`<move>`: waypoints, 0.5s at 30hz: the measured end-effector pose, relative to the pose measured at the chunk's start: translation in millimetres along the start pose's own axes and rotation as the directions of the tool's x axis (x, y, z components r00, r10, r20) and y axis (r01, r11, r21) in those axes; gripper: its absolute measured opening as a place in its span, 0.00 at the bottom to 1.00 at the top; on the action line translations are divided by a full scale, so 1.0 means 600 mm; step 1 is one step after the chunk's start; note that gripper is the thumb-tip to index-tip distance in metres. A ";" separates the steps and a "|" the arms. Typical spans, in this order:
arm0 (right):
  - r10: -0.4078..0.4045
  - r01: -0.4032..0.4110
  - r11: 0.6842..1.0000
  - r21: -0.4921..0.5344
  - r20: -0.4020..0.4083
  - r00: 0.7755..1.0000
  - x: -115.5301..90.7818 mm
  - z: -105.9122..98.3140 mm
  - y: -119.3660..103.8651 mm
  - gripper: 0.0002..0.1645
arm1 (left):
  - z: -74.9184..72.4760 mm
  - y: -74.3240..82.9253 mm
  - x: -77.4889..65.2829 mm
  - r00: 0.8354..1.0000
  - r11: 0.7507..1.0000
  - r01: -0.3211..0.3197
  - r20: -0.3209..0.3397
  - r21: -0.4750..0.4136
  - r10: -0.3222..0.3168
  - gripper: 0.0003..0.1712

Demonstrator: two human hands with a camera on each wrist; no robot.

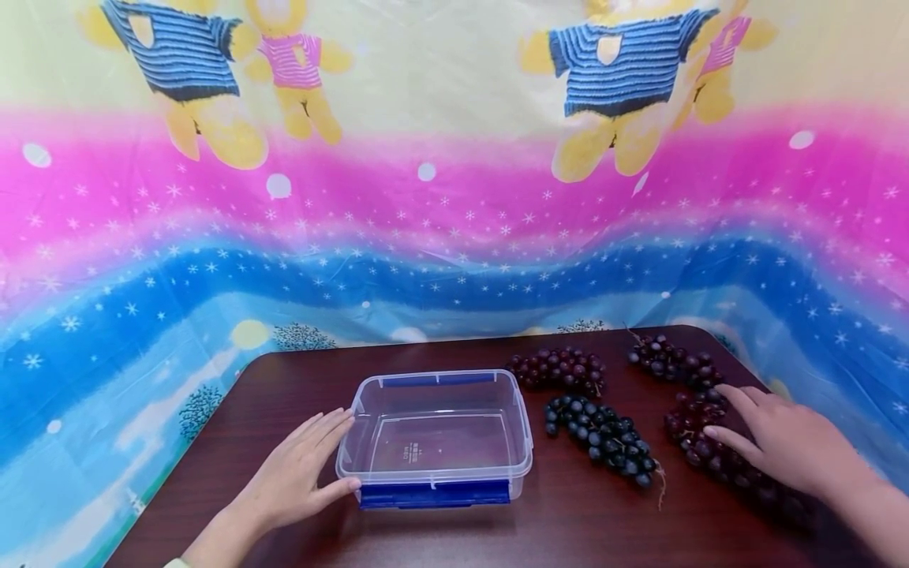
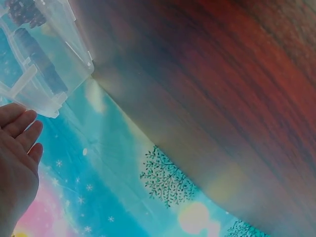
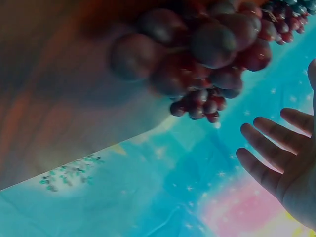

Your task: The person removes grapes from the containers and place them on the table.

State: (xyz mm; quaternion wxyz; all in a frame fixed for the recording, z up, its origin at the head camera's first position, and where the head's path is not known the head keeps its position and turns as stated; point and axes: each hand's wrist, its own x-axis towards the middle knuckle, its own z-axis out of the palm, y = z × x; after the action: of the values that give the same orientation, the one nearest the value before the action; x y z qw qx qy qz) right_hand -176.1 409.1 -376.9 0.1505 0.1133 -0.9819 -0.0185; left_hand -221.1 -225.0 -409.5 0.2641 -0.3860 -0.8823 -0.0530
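A clear plastic food container (image 1: 435, 476) with blue clips stands on the table, its top uncovered. My left hand (image 1: 294, 473) is at its left side, fingers straight, fingertips at the rim and thumb by the front left corner. In the left wrist view, that hand (image 2: 17, 165) shows extended fingers near the container's edge. My right hand (image 1: 795, 438) hovers at a long bunch of dark red grapes (image 1: 710, 457), thumb and fingers spread; whether it touches them is unclear. The right wrist view shows the hand (image 3: 291, 165) with straight fingers beside the grapes (image 3: 212, 44).
A bunch of black grapes (image 1: 604, 438) lies just right of the container. Behind it is a red bunch (image 1: 561, 369), and a purple bunch (image 1: 671, 361) lies at the back right. The brown table (image 1: 284, 394) ends at a printed cloth backdrop (image 1: 454, 205).
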 end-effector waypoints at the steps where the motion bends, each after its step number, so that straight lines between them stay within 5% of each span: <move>1: -0.003 0.003 1.000 0.001 -0.017 1.000 0.004 -0.004 -0.003 0.42 | -0.001 0.000 0.000 1.000 1.000 0.002 0.005 0.000 -0.002 0.45; 15: -0.059 0.069 0.995 0.066 -0.148 0.987 0.069 -0.043 -0.064 0.38 | -0.009 -0.002 0.011 1.000 1.000 -0.003 0.004 -0.006 0.003 0.46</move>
State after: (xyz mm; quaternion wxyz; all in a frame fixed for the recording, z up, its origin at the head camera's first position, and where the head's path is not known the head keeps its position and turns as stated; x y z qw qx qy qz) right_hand -198.4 362.1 -342.9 0.2171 0.1510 -0.9642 0.0200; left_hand -223.3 -223.1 -401.3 0.2614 -0.3884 -0.8820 -0.0547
